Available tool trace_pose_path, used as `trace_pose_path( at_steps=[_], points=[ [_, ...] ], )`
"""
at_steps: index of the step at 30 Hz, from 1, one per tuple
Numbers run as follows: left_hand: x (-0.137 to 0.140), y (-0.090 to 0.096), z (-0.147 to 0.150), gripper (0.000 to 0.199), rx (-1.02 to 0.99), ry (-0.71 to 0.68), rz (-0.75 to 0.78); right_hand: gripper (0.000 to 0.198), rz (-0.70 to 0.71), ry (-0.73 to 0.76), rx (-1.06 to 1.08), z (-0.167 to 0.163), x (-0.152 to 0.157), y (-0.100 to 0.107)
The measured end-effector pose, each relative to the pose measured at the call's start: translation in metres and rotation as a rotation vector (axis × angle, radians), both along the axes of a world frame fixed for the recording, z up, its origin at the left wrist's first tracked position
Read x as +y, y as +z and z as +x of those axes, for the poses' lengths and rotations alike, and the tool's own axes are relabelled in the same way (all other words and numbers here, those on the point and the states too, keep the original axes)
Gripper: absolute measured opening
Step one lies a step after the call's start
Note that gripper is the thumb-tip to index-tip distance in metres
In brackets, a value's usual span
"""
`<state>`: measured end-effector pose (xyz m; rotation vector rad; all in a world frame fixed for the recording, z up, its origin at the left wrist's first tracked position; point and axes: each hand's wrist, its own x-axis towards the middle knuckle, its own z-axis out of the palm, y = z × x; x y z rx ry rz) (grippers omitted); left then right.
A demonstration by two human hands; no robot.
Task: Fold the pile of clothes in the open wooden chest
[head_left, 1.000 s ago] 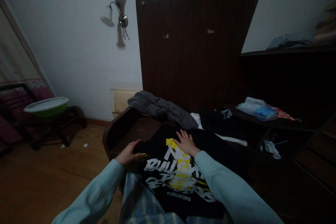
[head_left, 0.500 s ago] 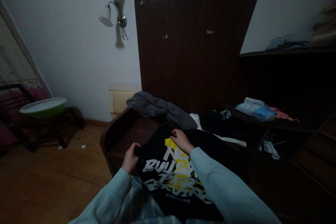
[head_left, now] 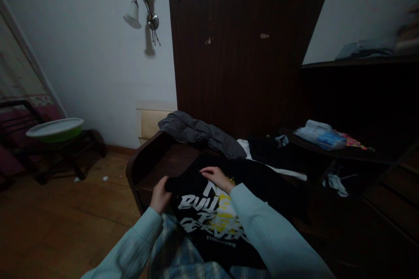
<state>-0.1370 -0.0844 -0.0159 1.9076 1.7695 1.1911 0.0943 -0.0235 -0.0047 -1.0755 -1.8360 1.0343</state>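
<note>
The black shirt (head_left: 219, 209) lies print side up across the near part of the dark desk (head_left: 163, 168), its near portion spilling over onto a blue plaid cloth (head_left: 180, 239). At the shirt's left edge, the left hand (head_left: 160, 195) has its thumb and fingers closed, pinching a small bunch of the fabric. The right hand (head_left: 218, 178) is over the upper part of the lettering, its fingers loosely bent and close together; whether they press on the cloth, pinch it or merely hover, I cannot tell. The likeliest trouble is skewing: a pull from the left, with nothing firm weighing down the middle, would drag the whole shirt sideways and crease the lettering. With so small a bunch in the left grip, that edge could also slip free. Because the near portion sits past the desk, its weight might draw more fabric down toward the plaid cloth. At the far side, the grey cloth (head_left: 199, 133) lies just beside the shirt, touching or not I cannot tell, so a broad tug could carry it along. Black fabric on dark wood in dim light also makes the right-hand outline hard to follow, and a fold hidden there could go unnoticed.
</note>
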Motion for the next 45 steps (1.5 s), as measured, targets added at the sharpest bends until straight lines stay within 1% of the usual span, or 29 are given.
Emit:
trace_pose_path(
  at_steps=[2,4,5,7,9,11,13,17,21,24,27,29,31,33,34,36,39,41,43,44,45],
  points=[
    [-0.001,-0.003,-0.002,0.009,0.076,0.035,0.057,0.026,-0.036,-0.028,0.054,0.002,0.001,0.001],
    [-0.003,-0.006,-0.003,0.011,0.14,0.026,0.138,0.029,-0.071,-0.059,0.124,0.003,0.002,0.0],
    [-0.004,-0.007,-0.004,0.013,0.162,-0.007,0.18,0.032,-0.088,-0.07,0.161,0.003,0.003,0.0],
    [-0.007,-0.009,-0.004,0.015,0.178,-0.122,0.25,0.038,-0.131,-0.078,0.231,0.004,0.004,-0.002],
    [-0.009,-0.01,-0.003,0.016,0.154,-0.211,0.281,0.046,-0.18,-0.08,0.278,0.004,0.005,-0.004],
    [-0.011,-0.01,-0.002,0.02,0.126,-0.225,0.262,0.053,-0.213,-0.091,0.292,0.004,0.004,-0.005],
    [-0.013,-0.01,-0.002,0.023,0.11,-0.199,0.225,0.058,-0.219,-0.11,0.29,0.004,0.003,-0.006],
    [-0.017,-0.01,0.0,0.012,0.135,-0.213,0.194,0.061,-0.227,-0.088,0.283,0.006,0.002,-0.004],
    [-0.016,-0.009,0.004,0.015,0.18,-0.187,0.19,0.053,-0.261,-0.04,0.25,0.008,0.003,0.001],
    [-0.014,-0.006,0.006,0.019,0.189,-0.152,0.189,0.043,-0.26,-0.055,0.158,0.011,0.004,0.004],
    [-0.014,0.0,0.006,0.029,0.186,-0.213,0.195,0.043,-0.253,-0.103,0.055,0.015,-0.001,0.004],
    [-0.015,0.001,0.006,0.027,0.203,-0.268,0.185,0.049,-0.244,-0.106,-0.015,0.019,-0.009,0.006],
    [-0.014,0.001,0.006,0.022,0.225,-0.278,0.162,0.058,-0.172,-0.074,-0.13,0.022,-0.02,0.009],
    [-0.014,0.0,0.007,0.021,0.235,-0.256,0.14,0.061,-0.018,-0.027,-0.276,0.023,-0.035,0.015],
    [-0.014,-0.001,0.008,0.022,0.237,-0.245,0.13,0.058,0.069,-0.008,-0.349,0.024,-0.042,0.018],
    [-0.013,0.0,0.01,0.022,0.244,-0.23,0.103,0.048,0.211,0.027,-0.473,0.023,-0.056,0.023],
    [-0.014,0.004,0.01,0.023,0.268,-0.222,0.05,0.041,0.356,0.086,-0.584,0.022,-0.071,0.024],
    [-0.013,0.007,0.01,0.023,0.29,-0.225,0.017,0.03,0.441,0.11,-0.61,0.023,-0.075,0.021],
    [-0.011,0.008,0.008,0.021,0.311,-0.242,-0.013,0.011,0.51,0.132,-0.614,0.025,-0.074,0.02],
    [-0.01,0.008,0.007,0.021,0.321,-0.251,-0.027,0.006,0.533,0.147,-0.613,0.027,-0.073,0.021],
    [-0.009,0.008,0.006,0.021,0.33,-0.255,-0.039,0.007,0.553,0.16,-0.608,0.03,-0.072,0.023]
  ],
)
